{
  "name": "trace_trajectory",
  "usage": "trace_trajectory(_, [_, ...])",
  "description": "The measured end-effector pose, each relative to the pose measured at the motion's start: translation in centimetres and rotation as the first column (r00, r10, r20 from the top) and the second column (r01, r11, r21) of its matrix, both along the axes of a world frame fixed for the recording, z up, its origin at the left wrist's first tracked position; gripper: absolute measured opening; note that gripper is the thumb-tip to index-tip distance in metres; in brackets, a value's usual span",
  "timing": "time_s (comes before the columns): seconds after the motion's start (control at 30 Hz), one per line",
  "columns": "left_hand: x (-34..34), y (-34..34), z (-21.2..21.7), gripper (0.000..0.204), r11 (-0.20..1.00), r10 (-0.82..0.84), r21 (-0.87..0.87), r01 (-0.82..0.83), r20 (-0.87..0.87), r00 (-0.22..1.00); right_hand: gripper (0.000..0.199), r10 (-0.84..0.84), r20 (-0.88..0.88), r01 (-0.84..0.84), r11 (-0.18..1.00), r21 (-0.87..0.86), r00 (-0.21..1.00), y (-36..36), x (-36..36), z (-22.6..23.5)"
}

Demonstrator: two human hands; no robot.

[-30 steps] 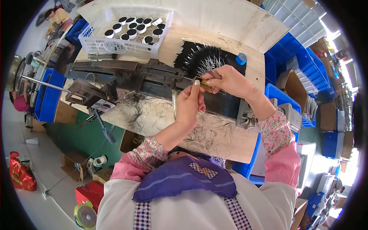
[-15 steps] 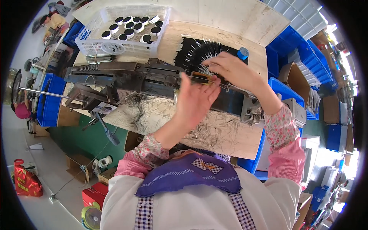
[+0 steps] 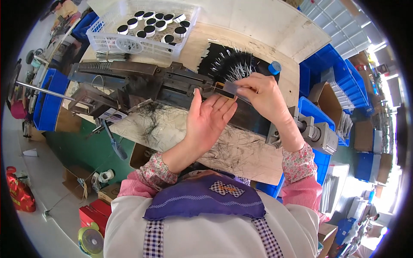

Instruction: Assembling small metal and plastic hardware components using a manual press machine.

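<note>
My left hand [image 3: 208, 118] lies palm up in front of the dark metal machine [image 3: 142, 81], its fingers stretched out and thumb apart. Its fingertips touch or nearly touch the yellow-edged frame [image 3: 220, 95] at the machine's middle. Between thumb and fingers, my right hand [image 3: 266, 95] pinches a small flat grey plate [image 3: 230, 87], held at that frame. Just beyond, a pile of thin wire pieces with black bristles and pale stems [image 3: 235, 68] lies on a black sheet [image 3: 211, 53]. The exact kind of these pieces is too small to tell.
A white plastic basket [image 3: 98, 42] with several white, black-topped round pieces stands at the back left. A small blue round piece [image 3: 274, 67] sits right of the pile. Loose dark bristles [image 3: 215, 159] litter the wooden table. Blue crates [image 3: 320, 64] stand at the right.
My right hand has come back from over the bristle pile toward me and now pinches the grey plate at the frame. My left hand has turned its palm more upward, slightly lower.
</note>
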State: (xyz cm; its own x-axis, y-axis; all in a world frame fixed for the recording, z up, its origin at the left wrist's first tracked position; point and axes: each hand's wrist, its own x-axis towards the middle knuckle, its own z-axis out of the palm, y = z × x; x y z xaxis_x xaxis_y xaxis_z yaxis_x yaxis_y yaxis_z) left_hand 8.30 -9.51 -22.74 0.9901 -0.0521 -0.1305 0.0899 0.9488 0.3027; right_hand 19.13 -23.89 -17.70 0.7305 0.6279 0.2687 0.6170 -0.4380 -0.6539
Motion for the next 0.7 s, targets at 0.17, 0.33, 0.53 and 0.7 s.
trace_trajectory(0.17, [-0.1,-0.2,0.6,0.077,0.997,0.045,0.070,-0.044,-0.014,0.999,0.011,0.068,0.207,-0.052,0.995,-0.083,0.976,1.0,0.0,0.2])
trace_trajectory(0.33, [0.1,0.5,0.7,0.078,0.998,-0.014,0.059,0.014,0.010,1.000,0.009,0.093,0.335,-0.037,0.985,-0.171,0.938,0.3,-0.7,0.9])
trace_trajectory(0.53, [0.1,0.6,0.8,0.077,0.999,-0.048,0.023,0.048,-0.001,0.999,0.011,0.085,0.411,-0.002,0.980,-0.200,0.907,0.0,-1.3,1.5])
trace_trajectory(0.7, [0.5,0.7,0.3,0.078,0.999,-0.029,-0.016,0.029,-0.006,1.000,0.012,0.066,0.501,-0.031,0.996,-0.078,0.863,1.5,-1.8,0.5])
